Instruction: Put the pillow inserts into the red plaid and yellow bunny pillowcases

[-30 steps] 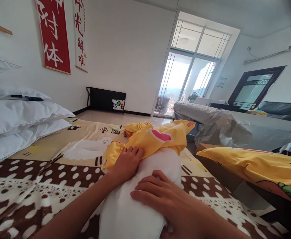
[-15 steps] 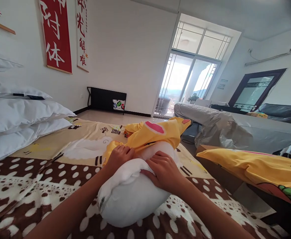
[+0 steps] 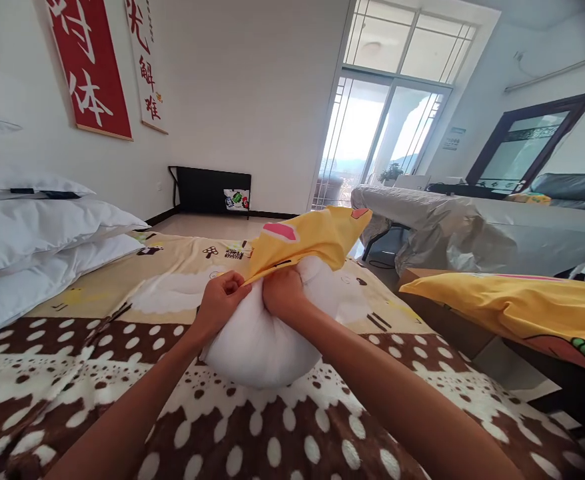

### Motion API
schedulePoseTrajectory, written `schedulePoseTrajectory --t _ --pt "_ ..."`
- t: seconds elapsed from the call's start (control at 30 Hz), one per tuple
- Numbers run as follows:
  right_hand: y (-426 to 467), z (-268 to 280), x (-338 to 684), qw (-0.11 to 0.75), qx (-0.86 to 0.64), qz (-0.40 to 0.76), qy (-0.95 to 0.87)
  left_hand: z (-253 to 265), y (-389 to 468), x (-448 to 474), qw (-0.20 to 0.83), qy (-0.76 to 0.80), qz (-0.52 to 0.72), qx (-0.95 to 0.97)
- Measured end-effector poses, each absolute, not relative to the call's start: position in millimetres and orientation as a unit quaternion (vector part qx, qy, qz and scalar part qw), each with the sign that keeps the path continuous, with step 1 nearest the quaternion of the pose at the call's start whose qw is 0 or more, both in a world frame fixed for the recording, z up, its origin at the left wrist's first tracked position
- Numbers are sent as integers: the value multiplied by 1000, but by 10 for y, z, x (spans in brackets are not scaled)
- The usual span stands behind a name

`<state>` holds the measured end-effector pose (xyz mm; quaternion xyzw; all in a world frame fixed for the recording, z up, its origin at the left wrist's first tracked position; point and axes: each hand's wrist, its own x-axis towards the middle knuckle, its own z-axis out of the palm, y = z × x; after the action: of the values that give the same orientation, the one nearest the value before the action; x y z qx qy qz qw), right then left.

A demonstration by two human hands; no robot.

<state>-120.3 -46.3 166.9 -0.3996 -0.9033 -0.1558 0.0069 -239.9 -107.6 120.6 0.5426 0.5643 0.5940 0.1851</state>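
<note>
A white pillow [image 3: 267, 353] lies on a patterned blanket, its far part inside a yellow pillowcase [image 3: 307, 243] with a pink patch. My left hand [image 3: 221, 299] pinches the near edge of the pillowcase at its left corner. Pressed into the middle of the pillow is my right hand [image 3: 285, 293]; it bunches the white filling at the pillowcase opening. The pillowcase edge covers the right fingertips. White padding bulges out on both sides of my right wrist.
The brown and cream blanket [image 3: 172, 387] spreads under everything. White pillows [image 3: 47, 233] are stacked at the left. To the right, another yellow pillowcase [image 3: 522, 307] lies over a cardboard box. Behind it stands furniture under plastic sheeting [image 3: 472, 230].
My right hand has moved left and forward, from the pillow's right side into its middle. My left hand now pinches the pillowcase edge. The pillow's near end has moved forward.
</note>
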Motion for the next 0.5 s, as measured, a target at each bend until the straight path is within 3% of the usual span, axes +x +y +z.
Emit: schedulePoseTrajectory --t 0.13,0.33,0.5 --pt "-463 1695 -1338 65 -363 -174 -913 1262 -1187 -2485 119 620 496 597" --pt "-530 1749 -1170 95 -270 -189 -939 1296 -1185 -2546 -40 743 228 627" --pt "-622 1731 -687 297 -138 -233 -916 1237 -1174 -2561 -75 767 232 594"
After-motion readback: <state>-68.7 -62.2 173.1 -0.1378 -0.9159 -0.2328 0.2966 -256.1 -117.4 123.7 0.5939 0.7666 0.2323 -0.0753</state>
